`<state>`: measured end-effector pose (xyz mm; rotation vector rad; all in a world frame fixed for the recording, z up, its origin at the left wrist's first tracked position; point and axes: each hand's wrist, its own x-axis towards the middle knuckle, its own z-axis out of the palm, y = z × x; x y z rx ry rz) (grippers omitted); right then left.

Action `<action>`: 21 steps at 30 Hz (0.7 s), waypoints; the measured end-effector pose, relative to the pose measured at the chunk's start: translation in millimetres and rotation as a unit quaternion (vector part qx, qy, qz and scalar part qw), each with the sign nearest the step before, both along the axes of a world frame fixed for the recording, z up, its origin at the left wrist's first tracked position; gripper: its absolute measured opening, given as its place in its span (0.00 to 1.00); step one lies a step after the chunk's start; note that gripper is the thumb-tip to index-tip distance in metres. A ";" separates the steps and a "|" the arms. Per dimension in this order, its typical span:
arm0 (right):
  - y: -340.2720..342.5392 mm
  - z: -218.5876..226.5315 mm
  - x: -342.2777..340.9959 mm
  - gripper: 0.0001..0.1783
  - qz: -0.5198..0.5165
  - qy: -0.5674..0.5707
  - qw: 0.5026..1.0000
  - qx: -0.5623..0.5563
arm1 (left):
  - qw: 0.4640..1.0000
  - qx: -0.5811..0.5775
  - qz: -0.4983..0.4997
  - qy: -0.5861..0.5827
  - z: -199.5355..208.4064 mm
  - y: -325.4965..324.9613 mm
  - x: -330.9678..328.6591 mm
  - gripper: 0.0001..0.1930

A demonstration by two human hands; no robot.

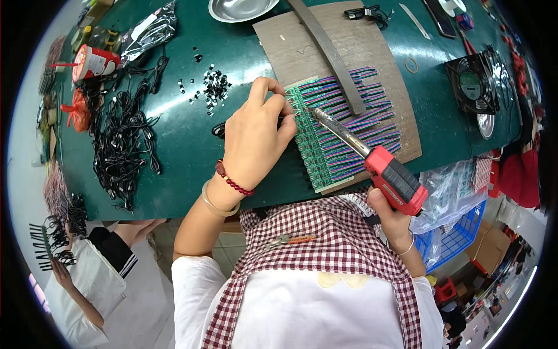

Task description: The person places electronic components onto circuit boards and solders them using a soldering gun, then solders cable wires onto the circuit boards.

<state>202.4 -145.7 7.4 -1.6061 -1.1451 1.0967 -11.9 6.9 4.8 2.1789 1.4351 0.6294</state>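
A red and black soldering gun (pixel 395 180) is in my right hand (pixel 390 218), whose fingers wrap its handle from below. Its metal tip meets the green circuit board panel (pixel 317 157) near the upper left part. At the panel's left edge my left hand (pixel 253 131) is closed, thumb and fingers pinched around a black cable (pixel 218 130); the cable's end is mostly hidden by the fingers. Multicoloured ribbon wires (pixel 363 139) run rightward from the panel in rows. A grey metal bar (pixel 331 55) lies across them.
The panel rests on a brown board (pixel 401 75) on the green table (pixel 186 148). Left lie small black-and-white parts (pixel 216 84), tangled black cables (pixel 125 142) and a red cup (pixel 93 63). A metal bowl (pixel 241 9) is behind; a fan (pixel 472 84) stands right. Another person's hand (pixel 61 273) shows lower left.
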 end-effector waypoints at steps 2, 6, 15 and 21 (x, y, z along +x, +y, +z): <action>2.7 1.6 0.6 0.11 0.015 -0.021 1.000 0.006 | 1.000 0.000 -0.001 0.006 1.0 0.4 -0.2 0.04; 8.1 1.8 -0.7 0.11 0.037 -0.084 0.994 0.061 | 1.000 -0.001 -0.013 0.018 3.2 2.6 -0.6 0.04; 1.2 3.6 -1.3 0.11 0.024 -0.080 0.996 -0.009 | 0.999 0.020 -0.023 0.027 3.9 4.1 -0.1 0.04; -8.8 -1.1 5.4 0.11 -0.031 -0.037 0.999 -0.008 | 0.999 0.021 -0.023 0.038 1.9 4.6 -0.3 0.04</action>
